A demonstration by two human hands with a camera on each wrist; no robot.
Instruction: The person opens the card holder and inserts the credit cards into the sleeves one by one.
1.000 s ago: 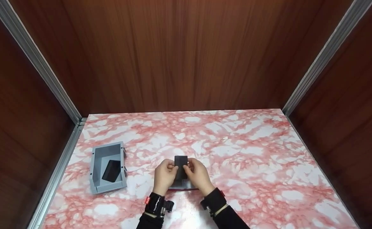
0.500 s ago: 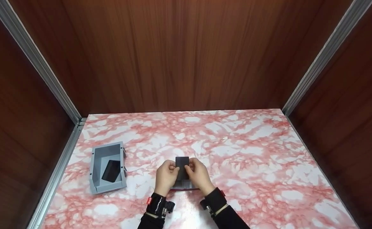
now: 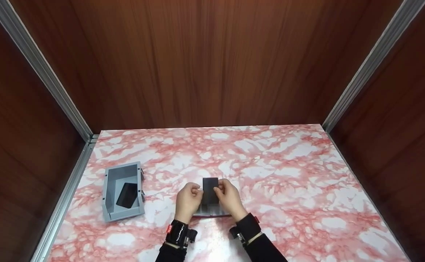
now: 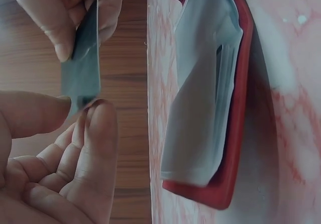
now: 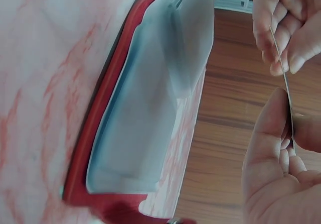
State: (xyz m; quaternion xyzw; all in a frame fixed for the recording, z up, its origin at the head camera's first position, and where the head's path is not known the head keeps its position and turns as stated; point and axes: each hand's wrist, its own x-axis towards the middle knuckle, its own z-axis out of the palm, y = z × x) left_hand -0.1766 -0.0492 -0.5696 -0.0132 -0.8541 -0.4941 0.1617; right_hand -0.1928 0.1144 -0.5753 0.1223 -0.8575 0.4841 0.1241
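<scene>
Okay, right hand (image 3: 231, 197) pinches dark card (image 3: 210, 191); left hand (image 3: 187, 202) at opposite edge, can't tell its grip; red-backed sleeve holder (image 4: 195, 133) below both; I'd support both edges, avoid flexing.

Red-and-white marbled tabletop (image 3: 288, 174): grey bin (image 3: 125, 214) at left, red sleeved holder (image 4: 198, 128) near middle.

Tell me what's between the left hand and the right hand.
The dark card, with part of the red-edged holder beneath; the head view shows both.
</scene>
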